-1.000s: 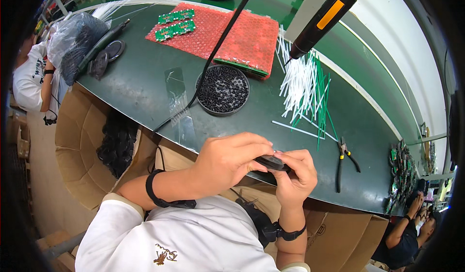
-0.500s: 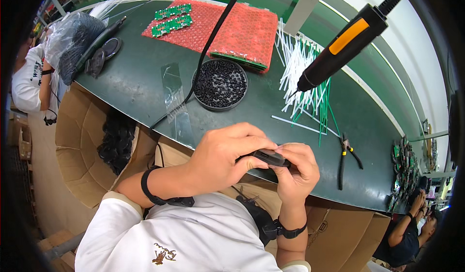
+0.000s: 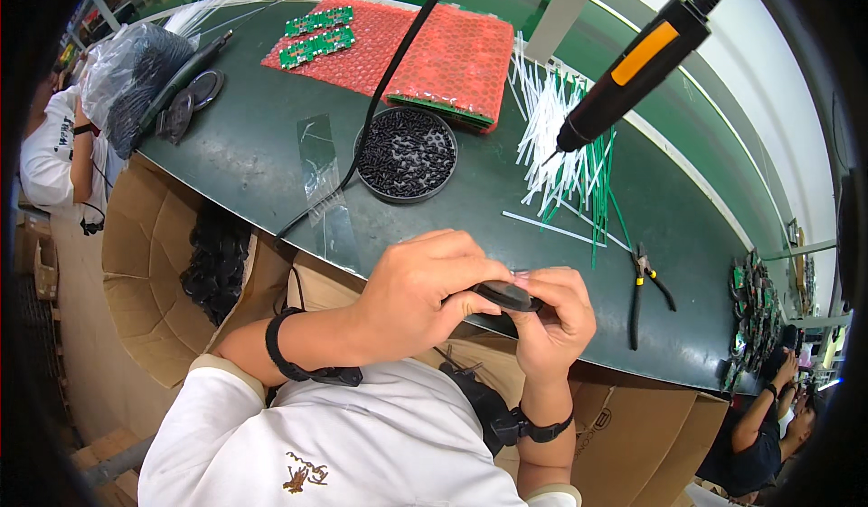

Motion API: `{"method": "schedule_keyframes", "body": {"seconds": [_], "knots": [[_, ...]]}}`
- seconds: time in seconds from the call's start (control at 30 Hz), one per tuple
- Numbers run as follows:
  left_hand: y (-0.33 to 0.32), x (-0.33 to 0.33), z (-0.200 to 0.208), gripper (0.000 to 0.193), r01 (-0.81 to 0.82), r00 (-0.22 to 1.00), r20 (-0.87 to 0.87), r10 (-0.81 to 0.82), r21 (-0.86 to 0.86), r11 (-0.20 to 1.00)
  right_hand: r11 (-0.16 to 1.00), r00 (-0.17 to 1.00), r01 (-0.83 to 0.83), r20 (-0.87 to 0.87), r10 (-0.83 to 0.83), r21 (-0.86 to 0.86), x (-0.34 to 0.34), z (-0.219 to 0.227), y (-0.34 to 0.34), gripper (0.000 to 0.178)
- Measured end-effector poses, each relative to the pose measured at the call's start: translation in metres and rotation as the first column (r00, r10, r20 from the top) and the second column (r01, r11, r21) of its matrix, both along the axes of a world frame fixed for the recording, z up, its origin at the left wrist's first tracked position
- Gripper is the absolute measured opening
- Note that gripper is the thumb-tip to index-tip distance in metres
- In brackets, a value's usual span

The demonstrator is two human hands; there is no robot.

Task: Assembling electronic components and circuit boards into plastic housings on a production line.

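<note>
Between both hands, just over the bench's near edge, is a black rounded plastic casing (image 3: pixel 508 296). My left hand (image 3: pixel 423 288) grips its left end, thumb below and fingers above. The fingers of my right hand (image 3: pixel 558 308) pinch its right end from above and below. Much of the casing is hidden by the fingers, so its exact kind does not show. Beyond my left hand stands a round dish (image 3: pixel 407 156) full of small black screws. An electric screwdriver (image 3: pixel 624 82) with an orange band hangs over the bench, its tip pointing down and left, apart from my hands.
On the green bench (image 3: pixel 488 191) lie red bubble wrap (image 3: pixel 457 60), green circuit boards (image 3: pixel 316 46), white and green wires (image 3: pixel 561 136) and pliers (image 3: pixel 638 299). A black cable (image 3: pixel 384 82) crosses the bench. At left, a cardboard box (image 3: pixel 149 263) holds black parts. Co-workers sit at both sides.
The casing has tilted in my fingers, so more of its broad rounded face shows. Both hands keep their hold. The bench things have shifted slightly in the picture.
</note>
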State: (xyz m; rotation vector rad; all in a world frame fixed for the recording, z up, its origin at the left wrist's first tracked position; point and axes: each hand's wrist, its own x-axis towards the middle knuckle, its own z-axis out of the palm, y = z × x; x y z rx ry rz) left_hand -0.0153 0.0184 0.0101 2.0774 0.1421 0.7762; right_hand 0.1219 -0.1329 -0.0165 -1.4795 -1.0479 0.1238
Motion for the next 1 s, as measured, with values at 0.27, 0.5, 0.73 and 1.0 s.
{"method": "schedule_keyframes", "body": {"seconds": [0.27,0.5,0.73,1.0], "knots": [[-0.004,-0.013,-0.015,0.051,0.039,0.993,-0.122,-0.004,0.292,0.956,0.95,0.912,-0.02,0.383,0.145,-0.311,0.008,0.013,-0.015,0.04],[-0.004,-0.02,-0.027,0.056,0.066,0.995,-0.098,-0.034,0.346,0.936,0.927,0.954,-0.013,0.274,0.124,-0.375,0.007,0.015,-0.018,0.035],[-0.005,-0.021,-0.025,0.052,0.067,0.994,-0.103,-0.036,0.316,0.946,0.945,0.931,-0.003,0.345,0.122,-0.326,0.006,0.01,-0.015,0.025],[-0.002,-0.022,-0.027,0.05,0.079,0.995,-0.087,-0.057,0.284,0.956,0.94,0.928,-0.017,0.345,0.141,-0.34,0.006,0.011,-0.019,0.028]]}}
